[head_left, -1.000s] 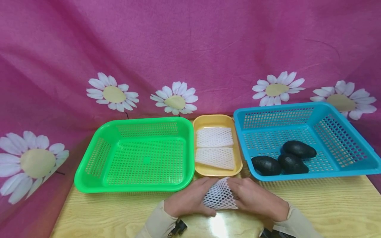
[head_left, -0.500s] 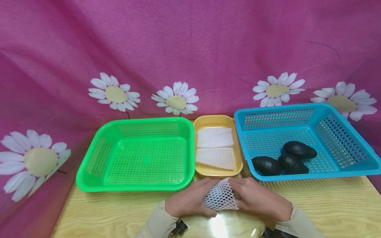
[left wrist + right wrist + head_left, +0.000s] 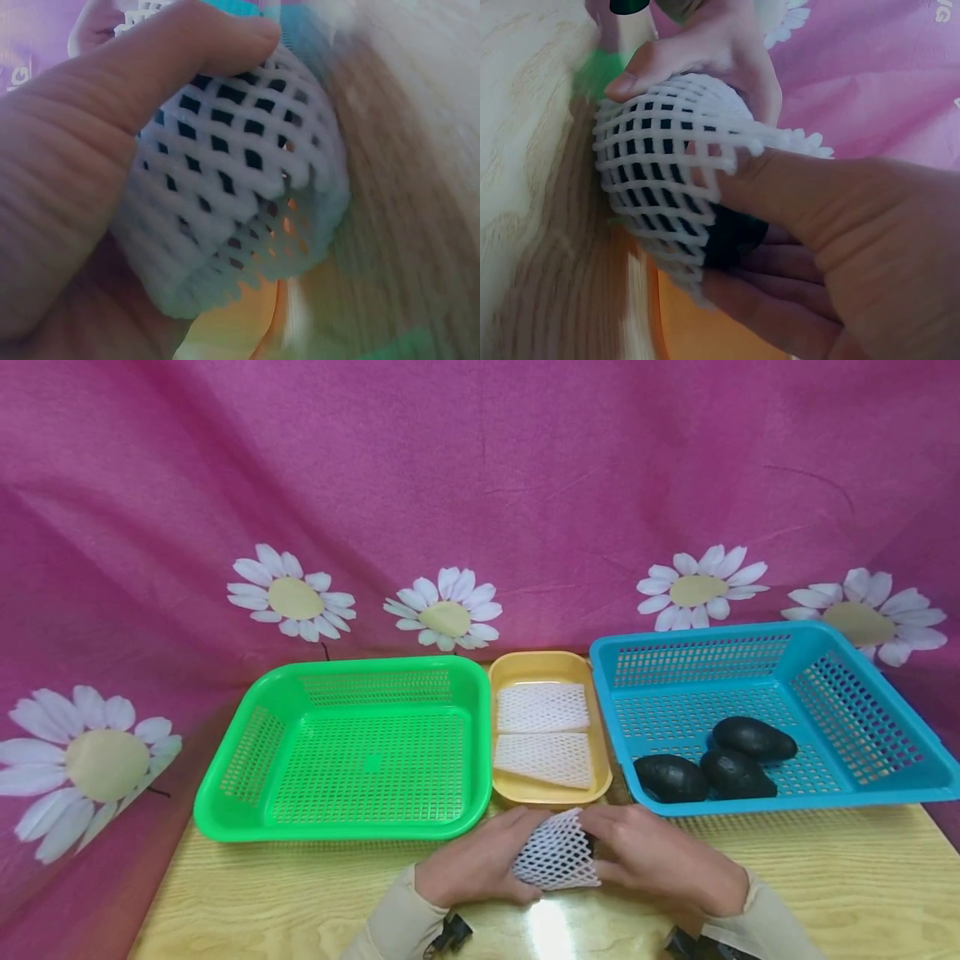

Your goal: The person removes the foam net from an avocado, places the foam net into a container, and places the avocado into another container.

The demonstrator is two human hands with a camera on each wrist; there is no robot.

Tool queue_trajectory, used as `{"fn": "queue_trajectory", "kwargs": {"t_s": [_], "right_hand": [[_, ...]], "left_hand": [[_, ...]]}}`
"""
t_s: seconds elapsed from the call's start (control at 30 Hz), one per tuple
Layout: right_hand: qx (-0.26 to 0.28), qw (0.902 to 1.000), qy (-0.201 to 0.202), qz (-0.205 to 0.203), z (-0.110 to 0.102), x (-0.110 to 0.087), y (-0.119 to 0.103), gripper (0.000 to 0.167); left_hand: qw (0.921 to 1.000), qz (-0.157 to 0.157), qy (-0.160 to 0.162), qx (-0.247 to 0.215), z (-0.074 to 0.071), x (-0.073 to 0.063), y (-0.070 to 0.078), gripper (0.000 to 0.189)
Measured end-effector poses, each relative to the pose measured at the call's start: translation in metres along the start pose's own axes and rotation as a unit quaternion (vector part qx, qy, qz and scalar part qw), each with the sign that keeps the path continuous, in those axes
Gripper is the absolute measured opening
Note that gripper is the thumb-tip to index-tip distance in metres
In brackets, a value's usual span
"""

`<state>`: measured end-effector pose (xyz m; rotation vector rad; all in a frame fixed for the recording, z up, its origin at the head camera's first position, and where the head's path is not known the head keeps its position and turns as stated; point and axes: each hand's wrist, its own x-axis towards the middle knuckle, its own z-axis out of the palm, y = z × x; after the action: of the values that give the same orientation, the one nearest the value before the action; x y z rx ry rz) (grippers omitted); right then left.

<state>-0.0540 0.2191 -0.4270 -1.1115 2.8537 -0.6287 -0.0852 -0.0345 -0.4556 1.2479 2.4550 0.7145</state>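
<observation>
A dark avocado [image 3: 731,234] sits inside a white foam net sleeve [image 3: 553,853] in front of the yellow tray. My left hand [image 3: 483,858] grips the sleeved avocado from the left, its thumb lying across the mesh in the left wrist view. On the other side, my right hand [image 3: 660,860] holds the avocado's bare end, with the thumb at the sleeve's edge and partly under the mesh in the right wrist view. The sleeve's far end extends past the fruit as an open, hollow mouth in the left wrist view.
A green basket [image 3: 225,814] stands at left on the wooden table [image 3: 300,902]. The yellow tray [image 3: 517,795] in the middle holds two flat foam nets [image 3: 543,758]. At right, a blue basket [image 3: 817,693] contains three avocados [image 3: 753,738]. A pink flowered cloth [image 3: 480,485] hangs behind.
My right hand has shifted slightly right, and a dark bit of the avocado now shows between it and the net. My left hand keeps its hold in nearly the same place.
</observation>
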Motion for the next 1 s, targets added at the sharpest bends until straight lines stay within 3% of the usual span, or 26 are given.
{"fn": "queue_trajectory", "kwargs": {"t_s": [0.47, 1.0], "right_hand": [[-0.021, 0.9992, -0.027, 0.023, -0.007, -0.002, -0.008, 0.028], [-0.034, 0.9992, -0.01, 0.019, 0.004, -0.001, -0.009, 0.041]], "left_hand": [[0.9996, -0.002, -0.003, 0.029, -0.001, -0.001, 0.001, 0.082], [0.9986, 0.019, 0.018, 0.045, 0.002, -0.001, 0.003, 0.082]]}}
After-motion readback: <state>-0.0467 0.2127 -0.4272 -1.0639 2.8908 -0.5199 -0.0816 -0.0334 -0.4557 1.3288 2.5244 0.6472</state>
